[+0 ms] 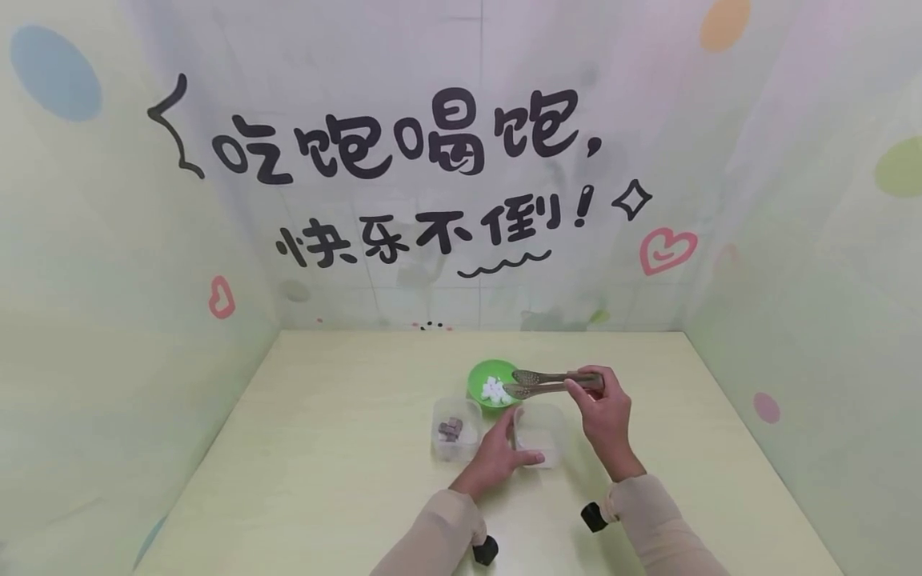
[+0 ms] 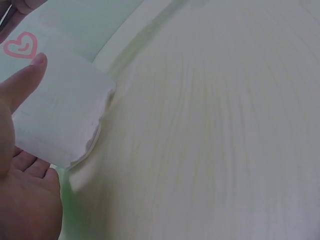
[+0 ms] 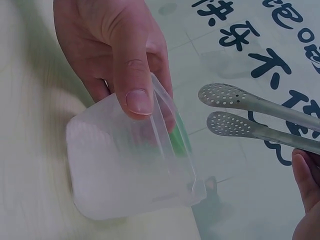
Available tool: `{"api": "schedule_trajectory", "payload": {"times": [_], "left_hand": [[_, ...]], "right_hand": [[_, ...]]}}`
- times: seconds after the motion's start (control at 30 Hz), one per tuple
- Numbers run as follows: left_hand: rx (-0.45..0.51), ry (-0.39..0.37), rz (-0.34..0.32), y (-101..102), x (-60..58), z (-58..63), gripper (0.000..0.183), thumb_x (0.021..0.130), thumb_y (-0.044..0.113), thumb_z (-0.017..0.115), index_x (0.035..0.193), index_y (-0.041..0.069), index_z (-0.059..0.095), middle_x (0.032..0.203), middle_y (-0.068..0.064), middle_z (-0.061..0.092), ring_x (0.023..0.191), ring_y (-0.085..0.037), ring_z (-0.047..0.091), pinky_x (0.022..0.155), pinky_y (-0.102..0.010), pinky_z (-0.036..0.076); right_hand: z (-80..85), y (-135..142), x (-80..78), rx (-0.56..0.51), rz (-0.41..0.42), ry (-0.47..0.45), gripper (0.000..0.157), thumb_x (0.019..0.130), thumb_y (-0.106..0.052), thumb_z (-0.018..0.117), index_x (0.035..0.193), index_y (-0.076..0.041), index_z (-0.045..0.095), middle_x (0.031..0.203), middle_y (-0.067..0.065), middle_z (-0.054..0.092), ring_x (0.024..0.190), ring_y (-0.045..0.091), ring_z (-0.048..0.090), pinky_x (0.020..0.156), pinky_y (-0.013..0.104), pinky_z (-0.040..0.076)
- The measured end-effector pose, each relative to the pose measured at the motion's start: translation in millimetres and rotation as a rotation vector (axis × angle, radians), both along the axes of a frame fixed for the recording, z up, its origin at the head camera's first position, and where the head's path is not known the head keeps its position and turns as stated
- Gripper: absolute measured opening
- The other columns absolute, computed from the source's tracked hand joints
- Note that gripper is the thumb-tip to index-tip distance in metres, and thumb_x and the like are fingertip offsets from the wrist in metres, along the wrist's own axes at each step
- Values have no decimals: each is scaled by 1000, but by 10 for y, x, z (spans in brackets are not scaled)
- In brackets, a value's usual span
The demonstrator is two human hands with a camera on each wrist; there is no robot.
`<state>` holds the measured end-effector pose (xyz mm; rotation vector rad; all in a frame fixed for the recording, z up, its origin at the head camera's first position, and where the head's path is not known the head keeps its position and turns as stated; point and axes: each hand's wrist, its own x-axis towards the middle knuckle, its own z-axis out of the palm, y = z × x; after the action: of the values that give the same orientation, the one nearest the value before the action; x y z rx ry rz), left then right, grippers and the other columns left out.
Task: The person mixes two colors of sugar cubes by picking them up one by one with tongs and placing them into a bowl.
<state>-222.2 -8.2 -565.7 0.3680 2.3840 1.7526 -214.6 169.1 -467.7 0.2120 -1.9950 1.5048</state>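
Note:
My left hand [image 1: 497, 454] grips a translucent plastic container [image 1: 549, 424] by its left side. In the right wrist view, its thumb lies over the container's wall [image 3: 115, 170] and the other fingers are behind. Metal tongs [image 1: 531, 391] are held in my right hand [image 1: 607, 408]. Their perforated tips [image 3: 229, 124] stand apart with nothing between them. In the head view the tips are over the right edge of a green bowl [image 1: 479, 374], which holds white pieces [image 1: 494, 390]. Whether the gripped container has contents, I cannot tell.
A second translucent container [image 1: 442, 453] stands left of my left hand, with a few purplish-brown chunks [image 1: 450, 429] inside. Everything is on a pale wooden table [image 1: 324, 448]. Printed curtains [image 1: 461, 304] enclose the back and sides.

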Motion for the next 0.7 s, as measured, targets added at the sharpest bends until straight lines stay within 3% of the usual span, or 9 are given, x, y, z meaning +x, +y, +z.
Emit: {"api": "schedule_trajectory", "payload": {"times": [0.13,0.3,0.7], "left_hand": [[-11,4,-8,-24,2,24,95,76,29,84,153,14,29,152,-17,36,138,-36,33,113,-51,27],[-14,10,2,-58,19,11,97,76,30,84,153,17,28,153,-16,34,139,-36,32,113,-53,27],[-11,3,41,-48,163,-12,104,74,26,85,154,6,22,155,-20,28,140,-38,28,113,-53,25]], "right_hand": [[59,-11,50,-4,0,-5,26,82,5,74,103,11,60,93,21,71,80,-1,63,77,9,50],[105,-8,116,-26,24,-19,28,81,7,73,105,15,61,98,25,70,82,-1,64,78,12,52],[9,32,188,-23,73,-34,27,79,8,75,103,12,63,97,26,69,83,2,66,74,15,54]]}}
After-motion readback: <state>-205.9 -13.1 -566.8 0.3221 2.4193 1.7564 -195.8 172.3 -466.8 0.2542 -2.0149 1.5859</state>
